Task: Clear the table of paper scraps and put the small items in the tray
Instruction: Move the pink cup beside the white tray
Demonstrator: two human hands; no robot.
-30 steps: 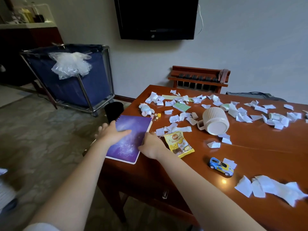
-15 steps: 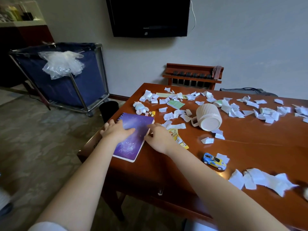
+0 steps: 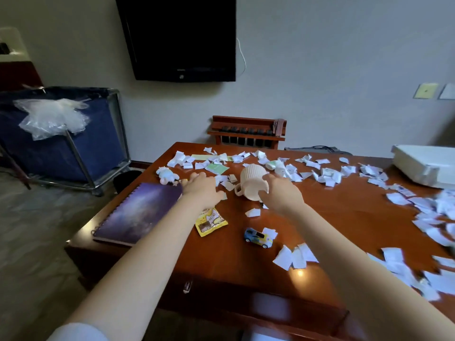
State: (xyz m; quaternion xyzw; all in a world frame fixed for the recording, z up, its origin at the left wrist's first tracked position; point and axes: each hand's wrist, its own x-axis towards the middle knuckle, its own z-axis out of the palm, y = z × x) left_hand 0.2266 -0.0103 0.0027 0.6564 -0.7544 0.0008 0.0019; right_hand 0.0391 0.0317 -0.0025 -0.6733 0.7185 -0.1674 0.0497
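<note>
Now, both arms out over a reddish wooden bench (image 3: 344, 217) strewn with paper scraps (image 3: 293, 258). Left hand (image 3: 204, 190) palm down, fingers (image 3: 197, 177) spread and loose, gripping nothing, resting among the scraps just beyond the far corner of a purple spiral notebook (image 3: 140, 212). Right hand (image 3: 280, 193) against the near side of a ribbed cream mug (image 3: 252, 184) lying tipped over, handle toward the left hand; fingers curled around the mug's rim, though cannot tell whether firmly clamped or merely touching. Small plush toy (image 3: 166, 174) beside the notebook's far edge, near the left fingertips. Yellow snack packet (image 3: 210, 222) flat on the bench, partly under the left forearm. Blue and yellow toy car (image 3: 257, 238) near the front, just beside a white scrap. Green slip of paper (image 3: 216, 168) among the far scraps. Thickest drift of scraps along the right edge, blurred. White tray (image 3: 423, 168) at the far right corner of the bench, well apart from both hands. Beyond the bench: a wooden rack (image 3: 246, 131) against the wall, a dark television (image 3: 182, 38) mounted above, and at left a blue cart (image 3: 61, 136) in a metal frame with a clear plastic bag (image 3: 51, 116) draped over its rim. Small black bin (image 3: 126, 179) on the floor by the bench's far left corner.
</note>
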